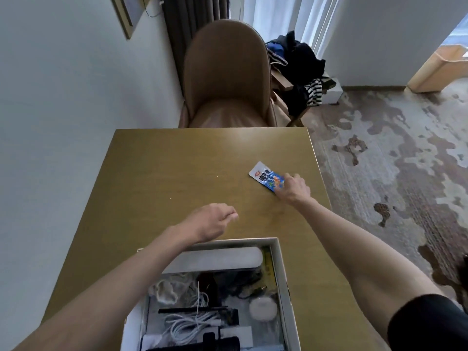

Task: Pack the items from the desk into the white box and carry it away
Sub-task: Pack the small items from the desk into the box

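Observation:
A small blue and white snack packet (264, 176) lies flat on the right side of the brown desk (177, 173). My right hand (295, 190) rests on the packet's near end with fingers pressed on it; the packet is still on the desk. My left hand (211, 220) hovers over the desk just beyond the white box (281, 269), fingers loosely curled, holding nothing. The open box sits at the desk's near edge and holds a white cable, a long white case, black items and a round white object.
A tan padded chair (225, 79) stands at the desk's far edge. A white wall runs along the left. Dark clothes are piled on a wooden rack (298, 72) at the back right. Patterned carpet (392, 160) covers the floor on the right.

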